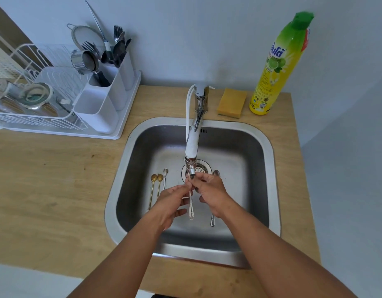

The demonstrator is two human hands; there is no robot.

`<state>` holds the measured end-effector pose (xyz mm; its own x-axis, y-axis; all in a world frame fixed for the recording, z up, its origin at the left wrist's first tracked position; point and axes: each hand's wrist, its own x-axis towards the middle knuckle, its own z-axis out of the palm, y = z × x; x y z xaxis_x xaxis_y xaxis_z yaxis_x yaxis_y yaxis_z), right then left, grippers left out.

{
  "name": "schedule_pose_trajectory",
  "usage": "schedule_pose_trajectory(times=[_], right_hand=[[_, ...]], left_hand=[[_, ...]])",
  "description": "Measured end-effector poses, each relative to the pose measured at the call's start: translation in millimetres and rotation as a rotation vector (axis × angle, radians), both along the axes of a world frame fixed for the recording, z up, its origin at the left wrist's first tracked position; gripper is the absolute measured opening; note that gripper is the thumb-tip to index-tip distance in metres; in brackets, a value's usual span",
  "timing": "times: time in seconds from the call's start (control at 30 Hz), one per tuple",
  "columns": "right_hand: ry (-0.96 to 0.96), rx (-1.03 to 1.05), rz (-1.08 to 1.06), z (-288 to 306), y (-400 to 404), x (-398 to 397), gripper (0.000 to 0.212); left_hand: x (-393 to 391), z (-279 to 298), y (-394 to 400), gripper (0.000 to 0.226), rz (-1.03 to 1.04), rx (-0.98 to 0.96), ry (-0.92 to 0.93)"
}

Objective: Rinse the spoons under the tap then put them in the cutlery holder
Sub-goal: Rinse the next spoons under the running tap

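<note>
With both our left hand (175, 198) and right hand (209, 190) pinching one wet spoon (191, 208) under the tap (192, 147), slick fingers could drop it into the sink (269, 168).

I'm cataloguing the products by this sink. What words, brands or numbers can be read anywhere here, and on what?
Dish soap bottle: large blue brand lettering in a non-Latin script, cut off at the bottle's edge; I cannot transcribe it.
Same bottle, near the base: "700", seemingly a volume mark; the fine print around it is too small to read.
Sponge, tap, cutlery holder: no text visible.
</note>
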<state>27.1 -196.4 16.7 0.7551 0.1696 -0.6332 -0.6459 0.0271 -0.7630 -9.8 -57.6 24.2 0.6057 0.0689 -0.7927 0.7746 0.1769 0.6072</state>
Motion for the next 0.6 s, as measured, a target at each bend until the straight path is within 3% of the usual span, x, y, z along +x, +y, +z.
schedule_pose_trajectory(times=[0.2, 0.43, 0.6], right_hand=[[0.055, 0.016, -0.034, -2.6, -3.4, 7.1, 0.011], [0.199, 0.232, 0.01, -13.8, -16.6, -3.4, 0.009], [0.18, 0.08, 0.016, -12.7, -30.0, 0.4, 0.007]], left_hand=[[-20.1, 1.7, 6.1, 0.015, -0.168, 0.151, -0.043], [-29.8, 5.0, 13.1, 0.021, -0.343, 0.008, 0.012], [-21.8, 4.0, 9.8, 0.02, -0.463, 0.029, 0.027]])
